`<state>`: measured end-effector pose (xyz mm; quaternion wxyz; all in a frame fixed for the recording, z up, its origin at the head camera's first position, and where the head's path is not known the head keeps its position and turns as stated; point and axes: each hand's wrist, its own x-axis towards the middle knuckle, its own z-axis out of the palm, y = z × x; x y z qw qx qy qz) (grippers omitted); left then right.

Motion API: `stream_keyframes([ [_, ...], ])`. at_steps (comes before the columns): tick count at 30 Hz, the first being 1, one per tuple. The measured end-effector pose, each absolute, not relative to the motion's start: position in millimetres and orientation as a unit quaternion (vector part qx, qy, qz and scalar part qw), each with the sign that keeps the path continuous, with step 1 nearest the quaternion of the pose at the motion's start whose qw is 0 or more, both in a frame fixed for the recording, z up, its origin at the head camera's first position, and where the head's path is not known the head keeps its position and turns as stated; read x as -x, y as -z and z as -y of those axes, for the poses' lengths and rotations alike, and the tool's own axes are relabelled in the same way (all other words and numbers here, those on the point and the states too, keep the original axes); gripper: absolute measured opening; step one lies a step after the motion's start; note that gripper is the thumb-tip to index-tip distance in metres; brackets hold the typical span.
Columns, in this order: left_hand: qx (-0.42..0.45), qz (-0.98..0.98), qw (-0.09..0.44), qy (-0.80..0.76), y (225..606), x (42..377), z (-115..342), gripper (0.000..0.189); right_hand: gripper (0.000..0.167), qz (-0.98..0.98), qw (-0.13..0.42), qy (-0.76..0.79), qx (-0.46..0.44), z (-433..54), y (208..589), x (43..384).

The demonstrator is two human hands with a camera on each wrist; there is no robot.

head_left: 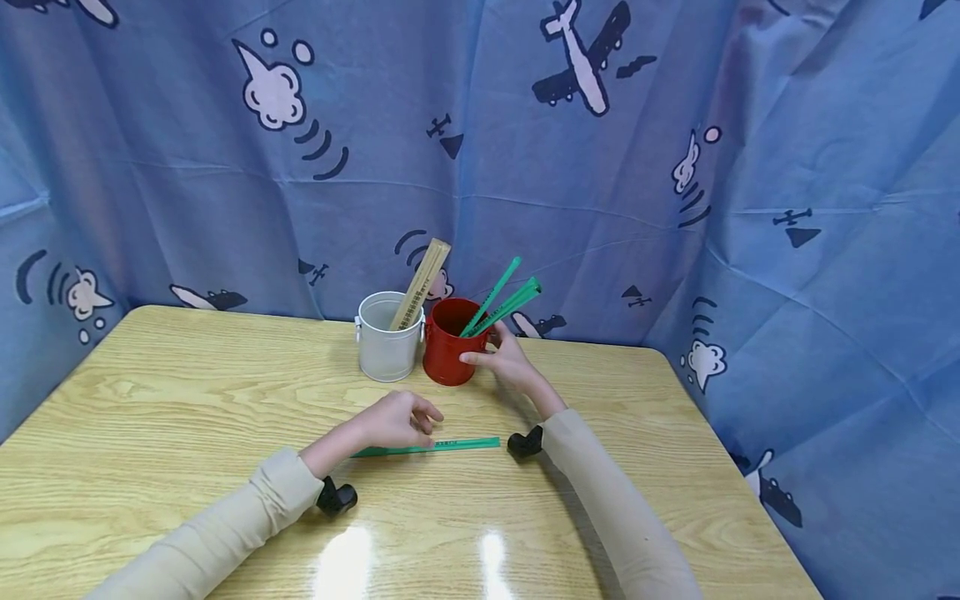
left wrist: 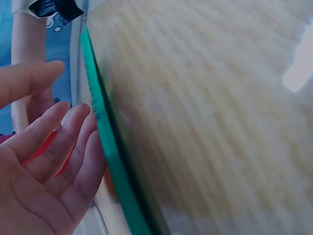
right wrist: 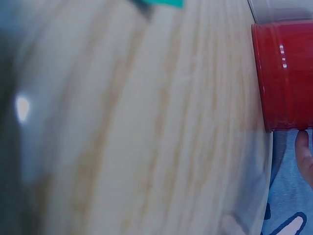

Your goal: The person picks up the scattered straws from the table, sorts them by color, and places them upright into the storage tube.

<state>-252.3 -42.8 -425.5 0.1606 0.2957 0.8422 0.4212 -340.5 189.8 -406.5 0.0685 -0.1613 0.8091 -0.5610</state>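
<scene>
Bent loosely over a long green printed packet (head_left: 468,444), which looks like wrapped chopsticks, is my left hand (head_left: 395,419). In the left wrist view its fingers (left wrist: 54,147) are extended beside the packet (left wrist: 105,127), not wrapped round it. My right hand (head_left: 510,360) holds the right side of a small red bucket (head_left: 444,358), thumb on the front and fingers partly hidden behind. The right wrist view shows one fingertip (right wrist: 302,142) against the bucket's wall (right wrist: 288,78). Several green packets (head_left: 504,310) lean to the right inside the bucket.
A white bucket (head_left: 386,354) stands left of the red one, with tan printed packets (head_left: 420,285) leaning in it. Behind the wooden table (head_left: 187,400) hangs a blue patterned curtain (head_left: 360,100). Light glares off the front of the tabletop.
</scene>
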Motion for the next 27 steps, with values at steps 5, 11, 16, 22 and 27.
stream_keyframes([
  [5, -0.301, -0.852, 0.151, -0.400, 429.7, 250.8, 40.5, 0.035, 0.076, -0.815, 0.072, 0.554, 0.155, -187.7, 398.8, 334.7],
  [11, -0.298, -0.860, 0.153, -0.383, 429.8, 249.5, 37.6, 0.032, 0.077, -0.812, 0.065, 0.560, 0.154, -191.0, 411.9, 345.6],
  [16, -0.311, -0.867, 0.152, -0.359, 428.1, 247.9, 38.6, 0.025, 0.076, -0.812, 0.054, 0.562, 0.148, -194.0, 425.4, 355.4],
  [22, -0.318, -0.871, 0.153, -0.341, 423.5, 247.5, 41.3, 0.024, 0.075, -0.811, 0.047, 0.562, 0.155, -194.3, 427.0, 354.9],
  [27, -0.317, -0.874, 0.134, -0.342, 415.9, 250.6, 46.4, 0.024, 0.076, -0.808, 0.050, 0.565, 0.162, -194.5, 425.8, 353.8],
])
